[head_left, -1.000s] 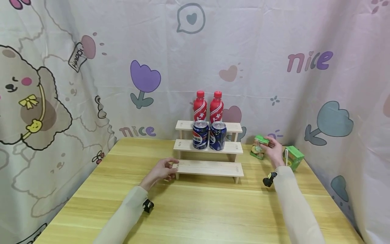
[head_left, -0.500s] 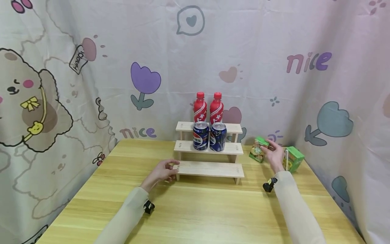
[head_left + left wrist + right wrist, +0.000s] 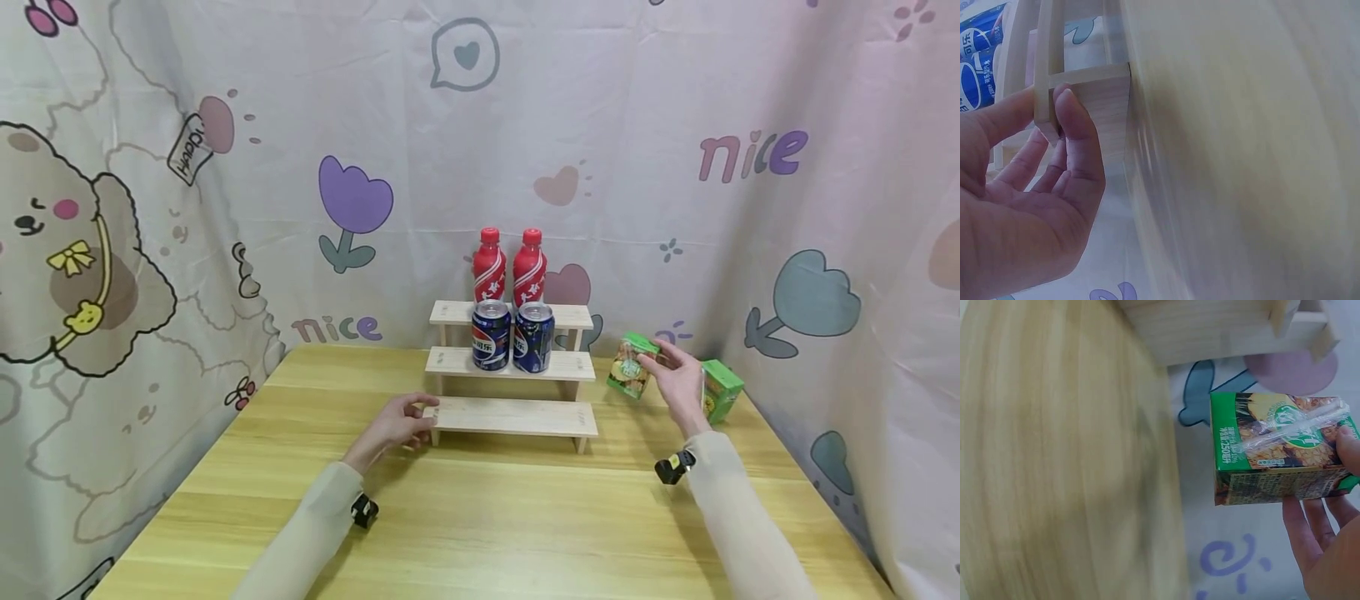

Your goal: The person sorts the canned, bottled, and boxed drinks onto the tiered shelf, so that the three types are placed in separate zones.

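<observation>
My left hand (image 3: pixel 397 423) pinches the left end of the lowest board of a three-step wooden rack (image 3: pixel 517 415). In the left wrist view, thumb and fingers close round the board's end (image 3: pixel 1047 62) beside its leg. My right hand (image 3: pixel 678 385) grips a green juice box (image 3: pixel 630 365) by its upper part, to the right of the rack. A wrapped straw runs along the face of that juice box (image 3: pixel 1285 437) in the right wrist view, and curtain shows between it and the tabletop. A second green juice box (image 3: pixel 722 390) stands behind my right wrist, partly hidden by it.
Two blue cola cans (image 3: pixel 491 337) stand side by side on the middle step. Behind them, two red bottles (image 3: pixel 489 271) are on the top step. A printed curtain (image 3: pixel 450 167) hangs behind the wooden table (image 3: pixel 480 517) and along its sides.
My right hand has shifted the juice box a little to the left and turned its printed face more toward the head camera. The left hand stays on the rack.
</observation>
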Demonstrator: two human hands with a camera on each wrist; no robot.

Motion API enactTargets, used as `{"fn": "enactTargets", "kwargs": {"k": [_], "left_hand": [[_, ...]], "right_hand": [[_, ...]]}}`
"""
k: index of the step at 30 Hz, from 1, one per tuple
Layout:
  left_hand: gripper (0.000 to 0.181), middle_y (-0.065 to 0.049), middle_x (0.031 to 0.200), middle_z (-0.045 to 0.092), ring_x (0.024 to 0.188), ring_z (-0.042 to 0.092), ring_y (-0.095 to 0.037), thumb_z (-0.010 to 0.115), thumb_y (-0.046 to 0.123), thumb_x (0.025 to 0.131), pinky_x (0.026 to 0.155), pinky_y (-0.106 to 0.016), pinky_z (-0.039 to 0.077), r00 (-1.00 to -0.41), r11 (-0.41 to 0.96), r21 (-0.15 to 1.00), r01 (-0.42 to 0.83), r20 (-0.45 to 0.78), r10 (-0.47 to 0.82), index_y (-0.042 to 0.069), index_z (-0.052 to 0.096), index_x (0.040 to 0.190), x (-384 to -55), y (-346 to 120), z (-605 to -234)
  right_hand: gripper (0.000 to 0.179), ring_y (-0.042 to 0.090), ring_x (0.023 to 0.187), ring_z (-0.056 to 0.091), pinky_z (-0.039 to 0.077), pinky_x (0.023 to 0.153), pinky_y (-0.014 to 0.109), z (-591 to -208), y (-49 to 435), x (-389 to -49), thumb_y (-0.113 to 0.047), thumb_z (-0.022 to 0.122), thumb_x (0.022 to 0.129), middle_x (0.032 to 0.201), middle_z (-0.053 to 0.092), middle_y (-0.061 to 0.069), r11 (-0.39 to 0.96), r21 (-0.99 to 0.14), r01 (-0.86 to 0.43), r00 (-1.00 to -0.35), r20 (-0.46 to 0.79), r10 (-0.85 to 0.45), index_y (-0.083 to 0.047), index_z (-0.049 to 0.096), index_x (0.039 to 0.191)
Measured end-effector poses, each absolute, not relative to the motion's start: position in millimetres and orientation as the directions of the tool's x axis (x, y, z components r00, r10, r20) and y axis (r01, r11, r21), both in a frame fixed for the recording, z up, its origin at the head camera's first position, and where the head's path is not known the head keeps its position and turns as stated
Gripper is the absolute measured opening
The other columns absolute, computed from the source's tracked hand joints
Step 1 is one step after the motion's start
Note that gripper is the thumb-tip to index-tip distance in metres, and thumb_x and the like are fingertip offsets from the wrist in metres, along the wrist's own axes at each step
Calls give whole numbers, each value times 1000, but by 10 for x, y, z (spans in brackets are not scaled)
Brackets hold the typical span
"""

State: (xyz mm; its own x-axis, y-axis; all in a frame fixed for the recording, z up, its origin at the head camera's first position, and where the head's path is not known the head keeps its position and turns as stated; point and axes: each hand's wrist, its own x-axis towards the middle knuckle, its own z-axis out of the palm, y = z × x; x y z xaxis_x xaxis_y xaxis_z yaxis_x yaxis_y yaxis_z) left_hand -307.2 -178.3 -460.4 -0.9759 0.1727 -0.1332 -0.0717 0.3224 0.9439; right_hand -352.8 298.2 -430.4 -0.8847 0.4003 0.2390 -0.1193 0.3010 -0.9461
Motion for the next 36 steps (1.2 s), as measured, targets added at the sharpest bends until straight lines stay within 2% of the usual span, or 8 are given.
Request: {"fn": "enactTargets", "kwargs": {"k": [4,8,13,24,30,36], "left_hand": [[41,-8,87,53,69,62,-23,67,6,90,58,-33,59,-974,323,943,-78,-141,177,7,58,130,-3064,-1784,-4609],[41,-8,87,54,69,62,-22,67,6,90,58,-33,59,-974,327,942,-77,-141,177,7,58,130,-3066,-1773,-4603],[40,-9,88,54,69,62,-23,67,5,90,57,-34,59,-974,323,943,-82,-144,173,7,59,129,-3074,-1768,-4598],[39,-8,88,54,67,61,-20,67,5,90,59,-35,60,-977,326,942,-78,-138,164,8,59,129,-3094,-1774,-4603],[39,-10,88,57,68,62,-22,68,6,90,58,-34,60,-975,332,940,-77,-140,170,8,60,128,-3086,-1784,-4611],[40,-10,88,56,69,62,-24,67,5,90,58,-36,60,-977,331,941,-65,-129,173,7,58,129,-3080,-1778,-4622]], "right_hand": [[53,-6,92,61,53,75,6,-4243,2972,-3434,-25,80,83,102,69,-15,273,-949,-161,-894,257,367,-12,63,131],[54,-6,93,60,54,76,7,-4175,2969,-3322,-25,79,84,97,64,-21,280,-943,-179,-908,268,323,-11,62,133],[56,-7,94,60,54,76,7,-4076,2966,-3166,-25,78,85,101,61,-22,312,-926,-211,-919,296,258,-7,59,134],[55,-3,90,61,57,75,11,-3860,2888,-2967,-17,78,85,97,65,-20,248,-928,-278,-933,323,161,-3,59,134],[52,-1,90,62,58,75,12,-3863,2822,-2904,-14,78,84,98,67,-17,176,-940,-293,-941,316,121,-4,60,133],[53,-1,91,62,58,76,14,-3893,2705,-2874,-15,76,86,99,66,-17,202,-931,-305,-942,326,80,-3,58,134]]}}
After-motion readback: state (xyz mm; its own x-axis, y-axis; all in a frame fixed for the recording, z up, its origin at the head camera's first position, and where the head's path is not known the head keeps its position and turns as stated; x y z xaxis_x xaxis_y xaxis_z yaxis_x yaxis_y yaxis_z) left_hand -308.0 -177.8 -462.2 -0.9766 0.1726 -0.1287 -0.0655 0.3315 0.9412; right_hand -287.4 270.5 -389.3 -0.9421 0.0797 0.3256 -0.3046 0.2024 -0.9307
